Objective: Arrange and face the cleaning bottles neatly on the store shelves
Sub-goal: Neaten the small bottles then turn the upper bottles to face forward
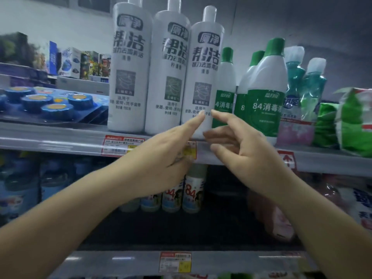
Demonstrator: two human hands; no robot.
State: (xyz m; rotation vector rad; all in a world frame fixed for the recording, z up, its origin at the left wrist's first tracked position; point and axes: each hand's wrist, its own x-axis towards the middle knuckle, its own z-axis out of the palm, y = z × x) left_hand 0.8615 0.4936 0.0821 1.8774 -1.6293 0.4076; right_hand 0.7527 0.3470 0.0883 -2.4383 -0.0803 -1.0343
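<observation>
We had both hands up at the front edge of the upper shelf [60,137]. Our left hand [161,158] had its forefinger straight, tip at the lower front of the rightmost of three tall white toilet-cleaner bottles [203,77]; whether it touched the label we couldn't tell. Other left fingers were loosely folded under, grip released, nothing held. Our right hand [245,158] reached in from the right, forefinger out toward the same bottle's lower right side, remaining fingers relaxed and slightly curled, grip also released, holding nothing.

The three white bottles stood upright in a row, labels facing us: left bottle [128,73], middle bottle [169,77], then the one by our fingers. The rightmost one touched or nearly touched the middle one.

Just right of them stood green-capped 84 disinfectant bottles [265,93], upright, labels forward, one in front and others partly hidden behind. Further right, teal bottles with plastic-wrapped caps [296,83], then green-and-white bags [354,121]. Left side of the shelf: a blister pack of blue round toilet blocks [48,101] lying flat.

Price tags [120,146] were stuck on the shelf edge. The lower shelf held small 84 bottles [191,194], blurry blue bottles [20,188] at left.
</observation>
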